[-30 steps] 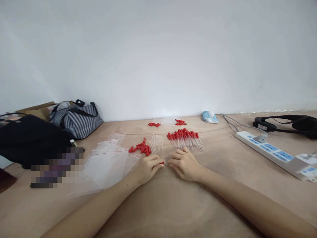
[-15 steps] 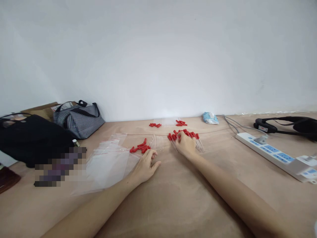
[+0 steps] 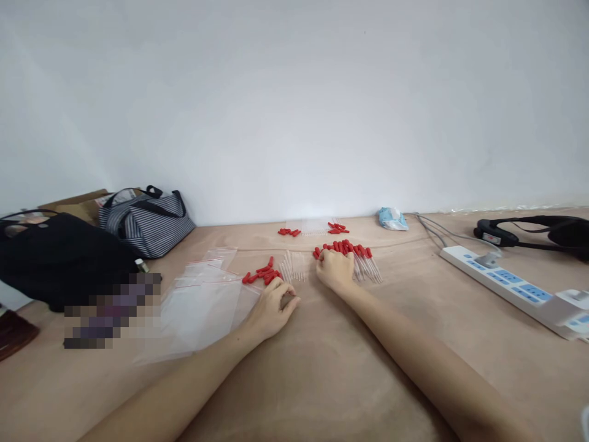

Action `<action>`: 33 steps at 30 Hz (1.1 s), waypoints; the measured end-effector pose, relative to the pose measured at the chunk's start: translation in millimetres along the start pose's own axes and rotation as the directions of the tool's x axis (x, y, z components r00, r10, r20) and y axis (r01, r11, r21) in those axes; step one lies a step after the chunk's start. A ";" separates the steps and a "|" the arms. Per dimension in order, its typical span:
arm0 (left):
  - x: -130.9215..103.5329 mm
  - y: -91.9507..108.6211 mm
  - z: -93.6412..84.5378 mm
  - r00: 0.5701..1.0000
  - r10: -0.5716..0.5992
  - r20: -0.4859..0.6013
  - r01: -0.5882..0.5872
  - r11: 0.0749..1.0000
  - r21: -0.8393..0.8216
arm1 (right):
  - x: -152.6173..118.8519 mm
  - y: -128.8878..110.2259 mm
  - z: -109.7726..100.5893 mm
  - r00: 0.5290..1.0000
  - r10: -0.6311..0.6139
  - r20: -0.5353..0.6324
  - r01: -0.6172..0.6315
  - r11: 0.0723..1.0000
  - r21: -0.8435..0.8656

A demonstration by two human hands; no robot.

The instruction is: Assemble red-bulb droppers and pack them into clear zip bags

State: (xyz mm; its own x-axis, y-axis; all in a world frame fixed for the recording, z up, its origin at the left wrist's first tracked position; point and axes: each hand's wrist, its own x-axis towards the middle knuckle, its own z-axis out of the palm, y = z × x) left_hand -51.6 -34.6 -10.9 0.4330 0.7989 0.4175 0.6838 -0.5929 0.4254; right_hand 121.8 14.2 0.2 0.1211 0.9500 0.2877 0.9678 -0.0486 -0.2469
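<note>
My right hand (image 3: 335,270) is closed at the left end of a row of droppers (image 3: 363,258), thin clear tubes with red rubber bulbs. Its fingertips are hidden, so whatever they pinch does not show. My left hand (image 3: 275,307) rests on the table with curled fingers and the thumb apart, nothing visible between them. Just beyond it lies a small heap of loose red bulbs (image 3: 267,273). Right of that heap, several bare clear tubes (image 3: 292,265) lie side by side between my hands.
Clear zip bags (image 3: 202,313) lie overlapped at left, near a striped bag (image 3: 156,224) and a black bag (image 3: 69,258). More red bulbs (image 3: 289,232) lie near the wall. A blue-white packet (image 3: 392,219), power strip (image 3: 501,279) and black headset (image 3: 529,233) are right.
My right hand has shifted left along the dropper row, uncovering droppers in its middle and covering the left end. The left hand has stayed in place, its thumb and fingers slightly changed.
</note>
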 end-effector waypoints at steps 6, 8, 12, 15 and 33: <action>17.7 -29.9 -21.6 0.965 -0.144 -0.219 0.182 0.969 0.168 | -0.4 -25.8 5.9 0.995 -0.024 0.097 0.025 1.000 -0.008; 21.1 -41.1 -27.0 0.965 -0.156 -0.210 0.202 0.955 0.216 | 1.6 -30.9 7.0 0.993 -0.002 0.122 0.001 1.000 0.011; 21.6 -50.5 -28.3 0.980 -0.155 -0.125 0.182 0.950 0.254 | 5.7 -36.2 7.6 0.985 0.038 0.167 -0.043 0.999 0.027; 20.5 -48.1 -26.4 0.981 -0.163 -0.107 0.188 0.938 0.291 | 6.9 -38.6 7.4 0.981 0.045 0.188 -0.051 0.998 0.029; 14.5 -22.7 -17.3 0.970 -0.003 -0.244 0.033 0.993 0.117 | 11.4 -35.4 -7.0 0.952 0.019 0.305 -0.054 0.993 0.107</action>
State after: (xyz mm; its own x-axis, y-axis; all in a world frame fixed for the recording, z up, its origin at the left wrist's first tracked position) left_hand -71.1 -11.3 -0.6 0.2746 0.7521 0.5991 0.7618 -0.5504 0.3417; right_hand 90.4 24.5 18.7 0.0668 0.9977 -0.0126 0.9306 -0.0668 -0.3598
